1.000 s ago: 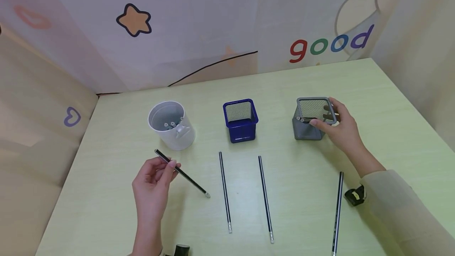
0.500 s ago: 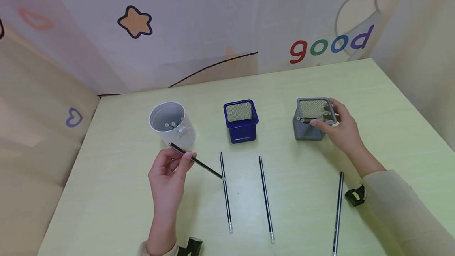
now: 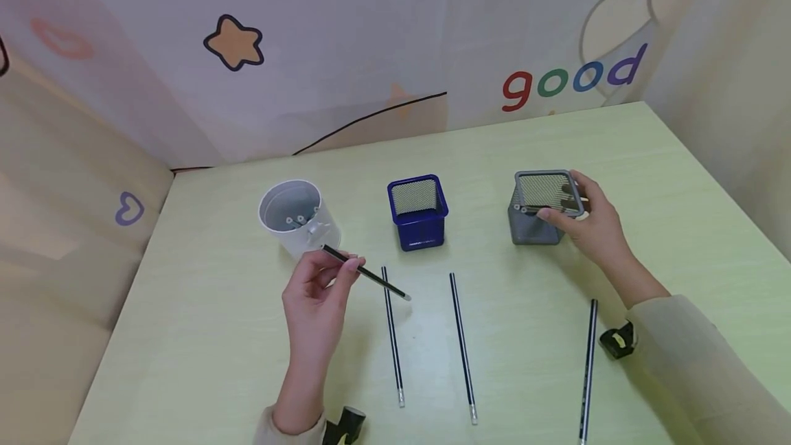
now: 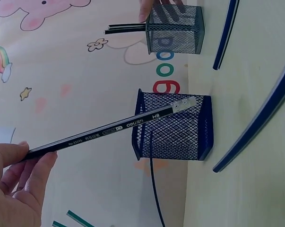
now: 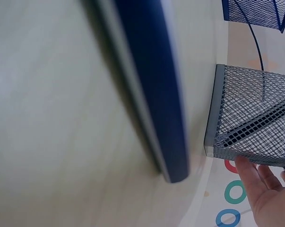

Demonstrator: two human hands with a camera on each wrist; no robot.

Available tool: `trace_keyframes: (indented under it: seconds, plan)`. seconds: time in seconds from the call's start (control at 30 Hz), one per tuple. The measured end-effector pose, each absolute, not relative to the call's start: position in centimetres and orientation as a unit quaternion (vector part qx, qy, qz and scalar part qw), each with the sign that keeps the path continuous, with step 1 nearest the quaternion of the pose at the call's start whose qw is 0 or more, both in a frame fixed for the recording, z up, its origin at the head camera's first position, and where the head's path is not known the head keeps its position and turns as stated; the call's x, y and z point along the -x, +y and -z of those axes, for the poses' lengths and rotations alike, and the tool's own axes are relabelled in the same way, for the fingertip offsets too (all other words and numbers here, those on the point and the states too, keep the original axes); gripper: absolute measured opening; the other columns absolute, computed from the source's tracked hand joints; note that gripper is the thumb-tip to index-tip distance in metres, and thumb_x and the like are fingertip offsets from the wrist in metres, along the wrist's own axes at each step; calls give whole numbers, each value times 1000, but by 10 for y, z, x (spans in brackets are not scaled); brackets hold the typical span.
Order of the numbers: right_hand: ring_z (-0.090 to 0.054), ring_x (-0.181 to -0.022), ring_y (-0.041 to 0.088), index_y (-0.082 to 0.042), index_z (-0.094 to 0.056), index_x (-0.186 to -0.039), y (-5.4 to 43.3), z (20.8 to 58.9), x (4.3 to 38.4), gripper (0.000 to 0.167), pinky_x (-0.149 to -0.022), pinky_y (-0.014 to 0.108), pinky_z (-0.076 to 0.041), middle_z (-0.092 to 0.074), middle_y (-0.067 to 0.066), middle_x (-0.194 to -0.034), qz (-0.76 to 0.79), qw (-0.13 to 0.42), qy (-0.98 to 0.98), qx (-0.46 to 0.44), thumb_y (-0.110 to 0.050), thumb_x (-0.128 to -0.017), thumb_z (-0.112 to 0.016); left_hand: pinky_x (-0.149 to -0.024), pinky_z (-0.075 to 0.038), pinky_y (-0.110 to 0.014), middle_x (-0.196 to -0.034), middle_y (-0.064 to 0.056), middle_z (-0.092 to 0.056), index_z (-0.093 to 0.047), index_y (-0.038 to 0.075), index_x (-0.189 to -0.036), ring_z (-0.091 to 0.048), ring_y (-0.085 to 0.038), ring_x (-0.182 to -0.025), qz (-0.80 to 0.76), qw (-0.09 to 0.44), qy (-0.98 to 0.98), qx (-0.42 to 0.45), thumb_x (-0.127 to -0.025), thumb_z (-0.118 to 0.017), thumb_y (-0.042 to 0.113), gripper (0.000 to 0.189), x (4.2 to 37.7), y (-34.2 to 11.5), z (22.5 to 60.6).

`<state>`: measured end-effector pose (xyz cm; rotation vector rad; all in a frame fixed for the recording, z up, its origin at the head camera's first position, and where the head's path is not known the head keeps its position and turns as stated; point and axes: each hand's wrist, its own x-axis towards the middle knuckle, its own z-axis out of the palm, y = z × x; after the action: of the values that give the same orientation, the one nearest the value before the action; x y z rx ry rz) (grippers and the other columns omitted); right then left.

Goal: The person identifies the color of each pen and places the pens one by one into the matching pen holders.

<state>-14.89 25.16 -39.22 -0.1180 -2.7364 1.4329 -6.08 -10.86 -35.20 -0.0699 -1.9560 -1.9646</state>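
My left hand pinches a black-striped pencil near its plain end, thumb on top. The white eraser end points right and overlaps the blue mesh holder in the left wrist view. Lettering and "HB" show along its side. At the right, my right hand grips the grey mesh pencil holder, thumb at the near rim and fingers round the far side. Pencils poke out of the grey holder's mouth in the left wrist view. The blue holder, between the hands, shows no pencils inside.
Behind my left hand stands a white mug with several pencils in it. Two pencils lie side by side in the middle, a left one and a right one. Another pencil lies by the right sleeve. A printed curtain hangs behind the table.
My left hand has carried its pencil to the right and a little away from me, from left of the middle pencils to over the left one. My right hand keeps its grip on the grey holder.
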Motion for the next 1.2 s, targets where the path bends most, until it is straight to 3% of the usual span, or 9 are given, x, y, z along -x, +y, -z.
trace_keyframes:
  seconds: [0.1,0.27,0.4,0.63,1.2]
  plan:
    - [-39,-121,40,-9,-13,-152,252,391,150,90,-79,25,-40,-36,26,-143,-460,25,-887,39,-40,-87,-66,-78,-56,-29,-90,6,-65,-56,-11,-98,-69,-10,-84,700,184,-689,41,-82,-69,0,24,65,-104,351]
    - [-38,-123,42,-9,-11,-153,251,394,148,92,-89,46,-42,-33,27,-145,-456,17,-889,47,-42,-87,-66,-79,-56,-29,-90,7,-65,-55,-12,-96,-69,-10,-83,703,192,-681,78,-84,-68,-1,21,70,-94,352]
    - [-35,-125,42,-9,-9,-153,251,396,146,93,-95,54,-40,-30,27,-147,-462,11,-885,52,-44,-87,-65,-79,-56,-29,-91,2,-65,-55,-11,-95,-68,-11,-84,699,191,-683,89,-84,-67,-2,18,72,-87,351]
    - [-35,-125,41,-10,-9,-153,251,394,149,93,-94,53,-40,-31,26,-147,-465,15,-884,48,-45,-87,-65,-79,-56,-28,-94,-20,-63,-56,-8,-97,-67,-9,-85,679,204,-699,90,-85,-67,-2,17,78,-80,344]
    - [-35,-124,42,-8,-9,-153,250,393,148,94,-92,51,-41,-30,28,-146,-461,16,-886,50,-46,-87,-64,-73,-57,-23,-94,-23,-64,-57,-8,-96,-66,-7,-82,678,211,-690,139,-84,-67,-2,16,94,-58,341]
